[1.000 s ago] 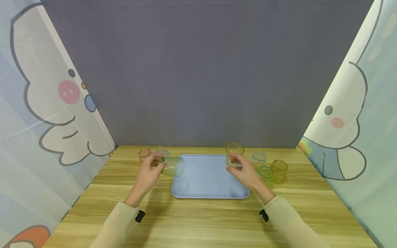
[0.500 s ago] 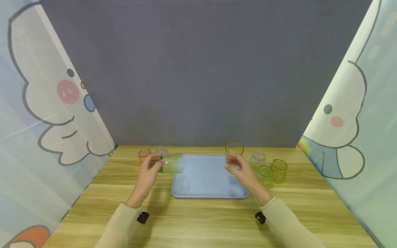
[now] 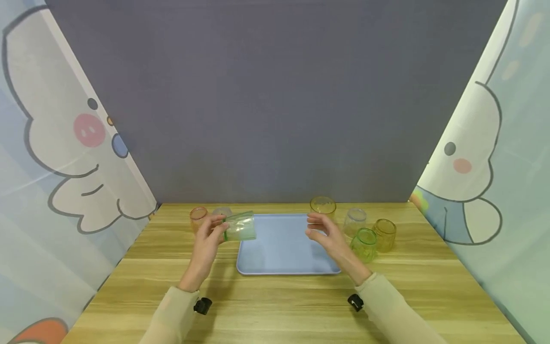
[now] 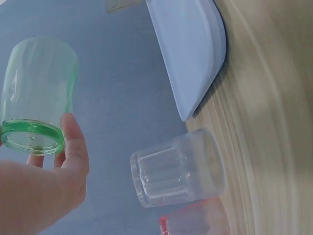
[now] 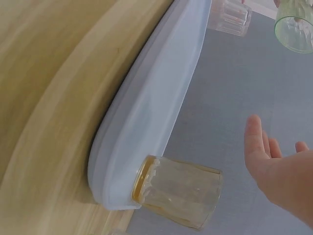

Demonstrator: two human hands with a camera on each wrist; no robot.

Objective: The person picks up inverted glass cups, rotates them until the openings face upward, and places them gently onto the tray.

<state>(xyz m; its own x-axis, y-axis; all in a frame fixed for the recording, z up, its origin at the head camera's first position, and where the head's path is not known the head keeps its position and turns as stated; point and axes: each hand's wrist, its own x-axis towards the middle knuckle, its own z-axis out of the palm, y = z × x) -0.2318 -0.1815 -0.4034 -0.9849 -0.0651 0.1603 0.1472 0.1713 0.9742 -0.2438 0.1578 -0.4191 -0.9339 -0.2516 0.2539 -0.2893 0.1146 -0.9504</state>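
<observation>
My left hand [image 3: 204,249] holds a green-tinted drinking glass [image 3: 242,227] by its thick base, over the left part of a pale blue tray [image 3: 281,251]. In the head view this glass lies nearly level, its mouth pointing right. My right hand [image 3: 334,242] hovers over the tray's right side, fingers loosely bent around nothing. An amber glass [image 5: 181,191] stands upright on the tray, base down, beside that hand in the right wrist view. Behind the left hand, a clear glass [image 4: 178,169] and a pinkish-red glass [image 4: 198,219] stand base up on the table.
To the right of the tray stand another clear glass [image 3: 355,220], a second green glass [image 3: 364,246] and a yellow glass [image 3: 385,234], close together. The wooden table [image 3: 279,306] ends at a dark grey backdrop [image 3: 275,105]. Printed curtains [image 3: 507,229] hang on both sides.
The held green glass has turned from pointing slightly downward to nearly level, its mouth end rising. My right hand has shifted slightly left, its thumb and fingers a little further apart.
</observation>
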